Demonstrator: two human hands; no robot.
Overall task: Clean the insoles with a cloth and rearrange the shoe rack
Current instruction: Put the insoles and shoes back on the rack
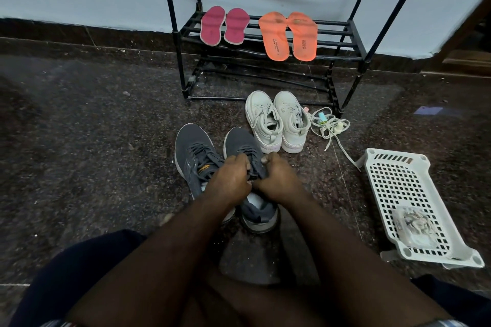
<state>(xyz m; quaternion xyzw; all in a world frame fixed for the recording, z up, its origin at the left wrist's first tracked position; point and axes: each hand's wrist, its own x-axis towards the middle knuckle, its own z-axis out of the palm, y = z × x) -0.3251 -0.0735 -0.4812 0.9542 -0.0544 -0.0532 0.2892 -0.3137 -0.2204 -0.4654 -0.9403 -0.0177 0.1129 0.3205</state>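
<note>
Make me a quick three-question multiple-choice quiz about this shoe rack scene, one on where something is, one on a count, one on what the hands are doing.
1. Where do the orange insoles lie?
A. On the floor by the basket
B. On the middle shelf of the black shoe rack
C. Inside the white sneakers

2. How many insoles are on the rack in all?
A. Two
B. Three
C. Four

3. What are the two hands doing?
A. Both grip the laces of a grey sneaker
B. Both rest open on the floor
C. One lifts the white basket

Answers:
1 B, the orange pair sits across the shelf bars, right of the pink insoles.
2 C, two pink and two orange.
3 A, the left hand and right hand curl over the laces of the right-side grey sneaker.
</note>
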